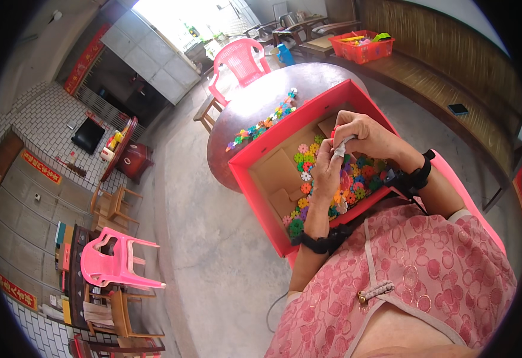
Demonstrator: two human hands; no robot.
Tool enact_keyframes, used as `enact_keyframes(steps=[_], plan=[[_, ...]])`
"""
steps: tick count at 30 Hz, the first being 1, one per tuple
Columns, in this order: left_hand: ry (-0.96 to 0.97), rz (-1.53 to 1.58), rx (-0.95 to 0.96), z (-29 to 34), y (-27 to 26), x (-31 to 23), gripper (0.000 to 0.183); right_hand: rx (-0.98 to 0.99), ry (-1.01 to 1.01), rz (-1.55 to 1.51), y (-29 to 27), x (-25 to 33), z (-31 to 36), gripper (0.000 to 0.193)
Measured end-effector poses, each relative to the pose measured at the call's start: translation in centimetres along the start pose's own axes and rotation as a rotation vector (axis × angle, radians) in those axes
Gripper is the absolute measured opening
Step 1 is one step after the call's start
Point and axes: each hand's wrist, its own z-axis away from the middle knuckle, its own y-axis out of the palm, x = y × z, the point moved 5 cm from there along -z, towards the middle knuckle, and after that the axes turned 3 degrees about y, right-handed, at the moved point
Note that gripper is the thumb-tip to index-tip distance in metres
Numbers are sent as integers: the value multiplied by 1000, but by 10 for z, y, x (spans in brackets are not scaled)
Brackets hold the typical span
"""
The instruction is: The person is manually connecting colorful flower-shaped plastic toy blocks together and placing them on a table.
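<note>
From here the right hand's (360,132) grip looks clamped on a small red piece (333,132) above the red cardboard box (290,128); whether the left hand's (326,173) grip has closed, I can't tell. A slip could lose it among the multicoloured flower-shaped plastic pieces (305,167).

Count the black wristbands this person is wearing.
2: one wristband is on the left hand's wrist, the other wristband on the right hand's. Both wrists show, so none seems hidden.
</note>
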Motion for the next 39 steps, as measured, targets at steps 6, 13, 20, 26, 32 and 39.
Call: enact_keyframes(steps=[6, 13, 20, 26, 32, 39], plan=[[-42, 36, 86, -1, 8, 0, 26, -153, 76, -77, -3, -7, 0, 12], [35, -103, 62, -2, 5, 3, 22, -374, 161, -165, -7, -10, 2, 9], [42, 23, -190, 2, 7, -8, 16, -385, 241, -259, -16, -12, 1, 8], [248, -755, -416, 5, -3, -22, 20, -169, 17, -124, -6, -3, -2, 7], [415, -907, -418, 6, 0, -31, 19, -143, 129, -32, -10, -8, 1, 12], [417, -869, -316, 7, 12, -39, 23, -303, 35, 141, -10, -4, 3, 13]])
